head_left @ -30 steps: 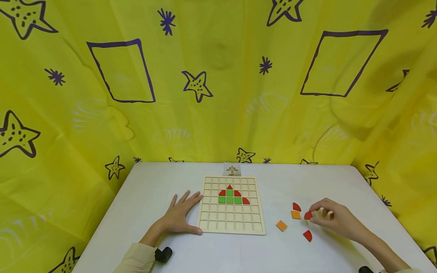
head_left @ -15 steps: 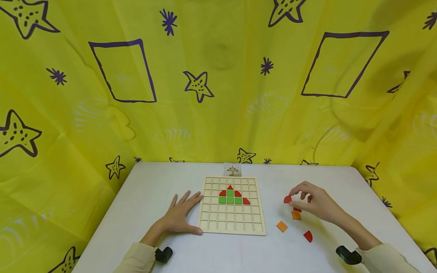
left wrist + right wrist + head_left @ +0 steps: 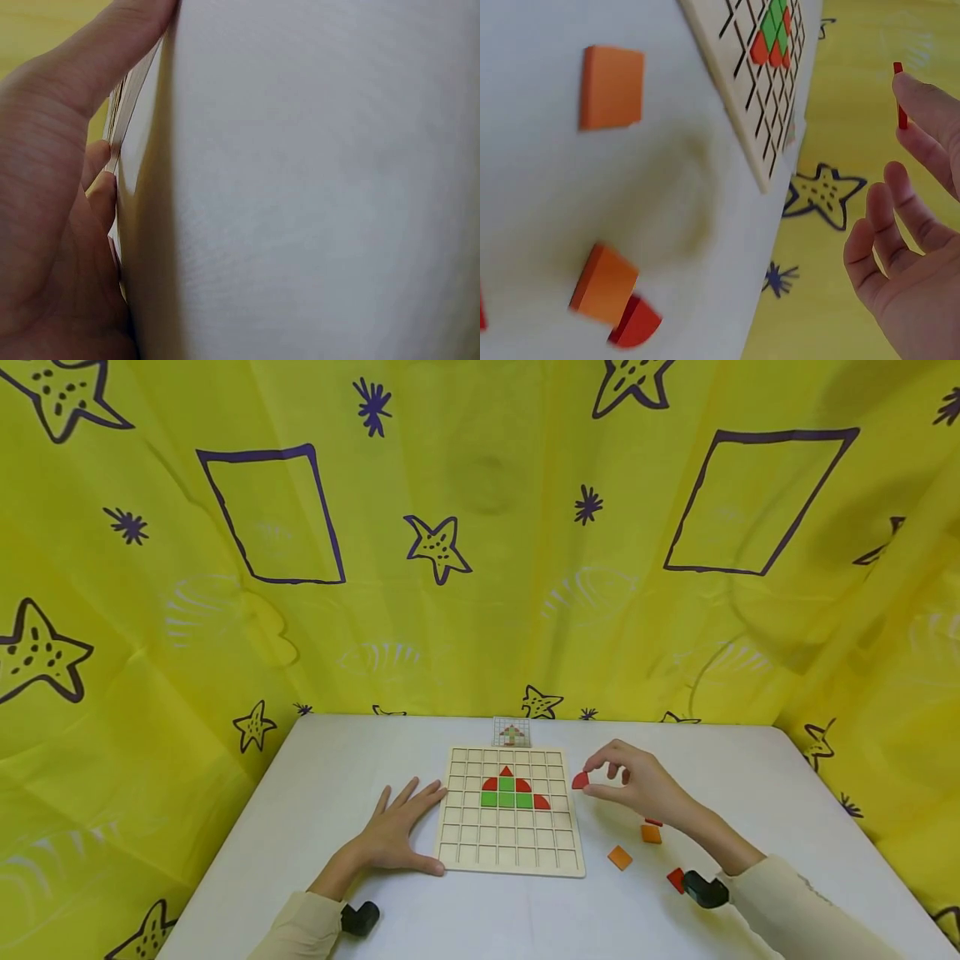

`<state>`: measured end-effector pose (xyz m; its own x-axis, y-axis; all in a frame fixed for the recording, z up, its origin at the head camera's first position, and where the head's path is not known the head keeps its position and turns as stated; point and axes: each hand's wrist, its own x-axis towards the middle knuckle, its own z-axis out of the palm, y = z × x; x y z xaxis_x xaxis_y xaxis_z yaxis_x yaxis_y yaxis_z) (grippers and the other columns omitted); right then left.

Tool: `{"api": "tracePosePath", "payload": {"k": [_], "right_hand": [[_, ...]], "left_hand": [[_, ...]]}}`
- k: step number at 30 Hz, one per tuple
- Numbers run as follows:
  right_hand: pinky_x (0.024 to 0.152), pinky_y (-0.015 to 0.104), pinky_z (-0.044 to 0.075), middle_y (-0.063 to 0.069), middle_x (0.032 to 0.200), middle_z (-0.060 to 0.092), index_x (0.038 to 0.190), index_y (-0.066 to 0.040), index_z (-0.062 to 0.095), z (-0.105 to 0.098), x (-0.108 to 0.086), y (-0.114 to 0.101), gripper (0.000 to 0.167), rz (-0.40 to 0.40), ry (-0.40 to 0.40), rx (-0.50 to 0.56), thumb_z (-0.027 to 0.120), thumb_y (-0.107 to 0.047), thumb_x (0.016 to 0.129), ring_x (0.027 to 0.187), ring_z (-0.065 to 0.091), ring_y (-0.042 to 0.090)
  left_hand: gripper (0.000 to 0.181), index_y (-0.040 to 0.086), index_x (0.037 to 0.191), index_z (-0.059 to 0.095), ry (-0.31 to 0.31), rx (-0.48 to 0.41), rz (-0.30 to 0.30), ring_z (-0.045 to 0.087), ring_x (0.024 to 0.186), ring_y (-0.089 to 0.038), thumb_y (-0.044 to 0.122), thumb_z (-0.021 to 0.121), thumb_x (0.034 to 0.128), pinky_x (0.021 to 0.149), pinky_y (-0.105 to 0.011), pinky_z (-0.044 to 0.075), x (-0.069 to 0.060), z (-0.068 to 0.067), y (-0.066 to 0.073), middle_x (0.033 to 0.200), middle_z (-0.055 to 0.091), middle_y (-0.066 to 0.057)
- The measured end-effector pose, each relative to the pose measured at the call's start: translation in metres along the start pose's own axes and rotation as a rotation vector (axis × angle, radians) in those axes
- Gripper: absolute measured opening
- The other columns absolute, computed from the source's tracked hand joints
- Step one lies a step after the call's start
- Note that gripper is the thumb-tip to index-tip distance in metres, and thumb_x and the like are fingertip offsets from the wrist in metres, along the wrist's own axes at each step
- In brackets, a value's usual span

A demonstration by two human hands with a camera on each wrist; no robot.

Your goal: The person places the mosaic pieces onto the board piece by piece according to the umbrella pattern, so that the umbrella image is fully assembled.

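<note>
Between thumb and forefinger, my right hand [image 3: 633, 781] pinches a red quarter-circle tile [image 3: 580, 781], held just off the right edge of the wooden grid board [image 3: 506, 860]. In the right wrist view the red quarter-circle tile [image 3: 901, 97] shows edge-on, raised above the table. My left hand [image 3: 393, 837] rests flat with spread fingers, its fingertips and thumb touching the board's left edge. On the board lie several green square tiles [image 3: 507, 785] in a stepped shape, with a red triangle tile [image 3: 507, 771] on top and red quarter-circle tiles [image 3: 542, 802] at the sides.
Right of the board lie two orange square tiles [image 3: 619, 858] and two red tiles [image 3: 676, 880], one partly behind my right wrist's black camera [image 3: 705, 890]. A small pattern card [image 3: 512, 732] sits at the board's far edge. Yellow curtains [image 3: 480, 635] surround the white table [image 3: 337, 760].
My right hand has lifted the red quarter-circle tile from the loose tiles and carried it left toward the board. My left hand stays in place at the board's edge.
</note>
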<state>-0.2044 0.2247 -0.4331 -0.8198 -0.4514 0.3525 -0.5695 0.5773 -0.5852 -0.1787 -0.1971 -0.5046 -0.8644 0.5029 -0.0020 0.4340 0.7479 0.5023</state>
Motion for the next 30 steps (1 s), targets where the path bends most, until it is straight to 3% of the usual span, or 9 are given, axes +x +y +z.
{"api": "tracePosePath", "payload": {"k": [8, 17, 24, 30], "right_hand": [[0.065, 0.026, 0.047, -0.004, 0.102, 0.066, 0.102, -0.018, 0.075, 0.032, 0.031, -0.014, 0.023, 0.009, -0.053, 0.061, 0.088, -0.020, 0.083, 0.083, 0.057, 0.021], [0.065, 0.027, 0.047, 0.013, 0.102, 0.066, 0.102, -0.011, 0.074, 0.067, 0.056, -0.027, 0.021, 0.008, -0.094, 0.133, 0.085, -0.017, 0.085, 0.082, 0.056, 0.024], [0.069, 0.026, 0.050, 0.008, 0.105, 0.068, 0.105, -0.011, 0.075, 0.091, 0.070, -0.032, 0.021, 0.015, -0.122, 0.141, 0.084, -0.020, 0.087, 0.082, 0.057, 0.019], [0.070, 0.026, 0.051, 0.006, 0.106, 0.068, 0.105, -0.011, 0.075, 0.111, 0.077, -0.038, 0.023, 0.028, -0.127, 0.170, 0.085, -0.021, 0.086, 0.083, 0.061, 0.028]], "left_hand": [[0.119, 0.018, 0.162, 0.035, -0.024, 0.011, -0.025, 0.010, 0.157, -0.040, 0.069, 0.085, 0.0673, 0.118, -0.072, -0.005, 0.001, 0.001, -0.002, 0.169, 0.028, -0.004], [0.118, 0.018, 0.162, 0.035, -0.018, 0.008, -0.015, 0.010, 0.156, -0.041, 0.067, 0.086, 0.0673, 0.118, -0.072, -0.004, 0.001, 0.002, -0.003, 0.169, 0.028, -0.005], [0.118, 0.019, 0.161, 0.035, -0.017, 0.012, -0.005, 0.010, 0.156, -0.041, 0.068, 0.085, 0.0675, 0.117, -0.073, -0.004, 0.001, 0.002, -0.004, 0.169, 0.028, -0.005], [0.117, 0.017, 0.161, 0.035, -0.014, 0.020, -0.002, 0.011, 0.156, -0.042, 0.068, 0.085, 0.0678, 0.117, -0.074, -0.003, 0.002, 0.002, -0.003, 0.168, 0.029, -0.006]]}}
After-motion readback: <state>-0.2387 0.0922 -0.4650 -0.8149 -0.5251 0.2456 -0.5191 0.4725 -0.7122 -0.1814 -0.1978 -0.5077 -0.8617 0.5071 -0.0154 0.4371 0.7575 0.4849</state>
